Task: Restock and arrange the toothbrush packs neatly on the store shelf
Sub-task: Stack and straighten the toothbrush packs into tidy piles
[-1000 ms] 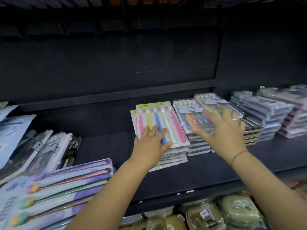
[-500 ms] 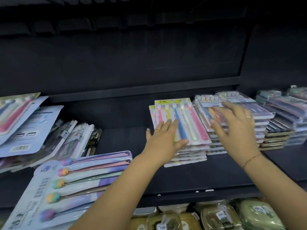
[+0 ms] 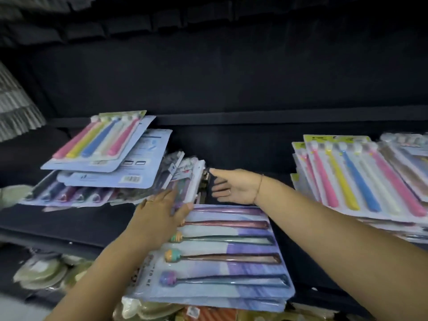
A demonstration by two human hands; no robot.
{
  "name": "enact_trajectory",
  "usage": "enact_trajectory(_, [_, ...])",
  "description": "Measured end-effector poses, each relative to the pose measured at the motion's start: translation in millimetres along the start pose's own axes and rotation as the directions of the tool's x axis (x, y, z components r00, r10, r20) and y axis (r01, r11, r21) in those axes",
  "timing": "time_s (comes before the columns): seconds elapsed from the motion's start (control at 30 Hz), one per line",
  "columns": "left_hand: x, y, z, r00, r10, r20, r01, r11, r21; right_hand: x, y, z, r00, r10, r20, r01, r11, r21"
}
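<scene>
Now you are reaching both open hands, left hand (image 3: 162,209) and right hand (image 3: 234,186), around the leaning packs (image 3: 185,177), likely to straighten them on the shelf (image 3: 69,218)

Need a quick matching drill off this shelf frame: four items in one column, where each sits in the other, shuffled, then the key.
Things:
1. yellow-topped pack stack
2. lavender pack of round-headed brushes
3. tilted blue-backed pack
4. left hand

Places:
A. top of the messy heap, shelf's left
B. shelf's front edge, centre, overhanging
C. on the leaning packs at the heap's right
D. shelf's right side

Pairs: 1-D, 2-B, 3-A, 4-C
</scene>
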State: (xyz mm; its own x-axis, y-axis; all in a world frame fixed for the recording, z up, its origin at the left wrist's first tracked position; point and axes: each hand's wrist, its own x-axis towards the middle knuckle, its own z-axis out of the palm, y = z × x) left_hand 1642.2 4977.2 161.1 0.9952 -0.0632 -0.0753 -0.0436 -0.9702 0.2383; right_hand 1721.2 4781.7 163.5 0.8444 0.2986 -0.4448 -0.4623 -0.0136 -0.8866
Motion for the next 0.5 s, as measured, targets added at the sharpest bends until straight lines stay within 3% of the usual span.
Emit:
enact_trajectory(0.17, [-1.0, -4.2, 8.6, 0.996, -0.063, -0.068, 0.061, 0.998, -0.027, 55.9, -0.1, 39.9, 0.989, 0.118, 0.092, -0.116, 0.993, -0.032])
enact_trajectory(0.37, [-1.6, -5.6, 11.7, 0.991, -0.113, -0.065, 0.103, 0.983, -0.149, 76.8, 1.5, 58.3, 0.996, 0.066, -0.062, -0.073, 0.992, -0.103])
enact_trajectory(0.5, [-3.9, -4.3, 7.2, 0.994, -0.103, -0.026, 0.097, 0.982, -0.165, 70.8, 1.0, 34.6, 0.995, 0.051, -0.083, -0.047, 0.998, 0.049])
